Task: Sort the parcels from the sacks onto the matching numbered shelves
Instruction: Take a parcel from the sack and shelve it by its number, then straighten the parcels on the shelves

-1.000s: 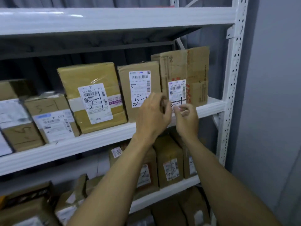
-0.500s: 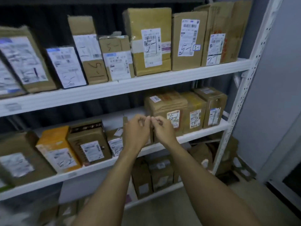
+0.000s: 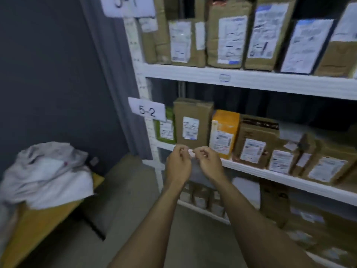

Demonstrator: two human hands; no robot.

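**At shelf 5-2: both hands on a slip**

Before the 5-2 shelf (image 3: 270,175), the left hand (image 3: 178,165) and the right hand (image 3: 207,163) met at the board's front edge. Their fingers were curled, and each pinched an end of a small pale slip (image 3: 190,153). Blur hid what the slip was.

Parcels stood upright in a row on the shelf behind the hands. The green parcel (image 3: 166,129) was just beside the 5-2 tag (image 3: 147,111), the brown parcel (image 3: 192,122) came next, and the orange parcel (image 3: 223,132) was to its right. More brown ones stood beyond.

The upper shelf (image 3: 251,82), below the 5-1 tag (image 3: 125,4), carried further labelled parcels. Their print was too blurred to read.

A pale sack (image 3: 46,171) lay crumpled on the yellow surface (image 3: 38,225) at left, well apart from the rack.
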